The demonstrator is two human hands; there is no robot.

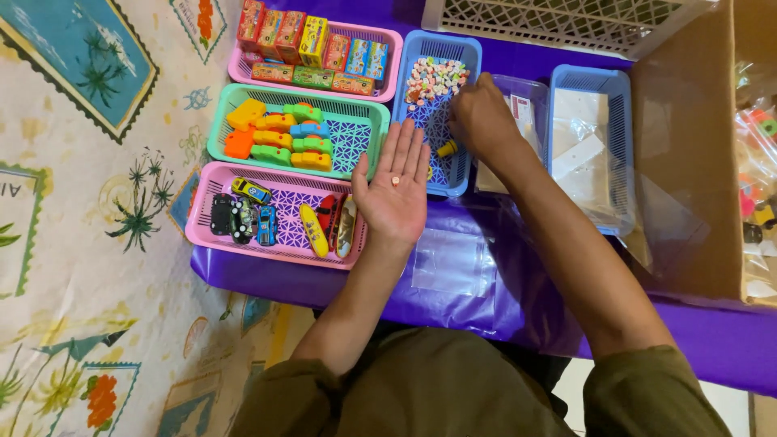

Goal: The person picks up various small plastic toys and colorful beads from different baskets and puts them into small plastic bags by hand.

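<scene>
Left hand (pixel 396 188) is lying open, cradling a small bead (pixel 395 181); right hand (pixel 483 121) is curling, fingers narrow, inside the blue basket (pixel 465 50).

Five plastic lattice baskets (pixel 243 235) are sitting out: two pink, one green, two blue; one small bead (pixel 395 180) is lying on a palm.

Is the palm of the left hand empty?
No, a small orange bead lies on the open palm of the left hand.

A home packing spot on the floor: a low purple-covered table (pixel 502 275) holds 5 plastic baskets of small toys, beside a patterned floor mat (pixel 89 243) and a cardboard box (pixel 688 162).
</scene>
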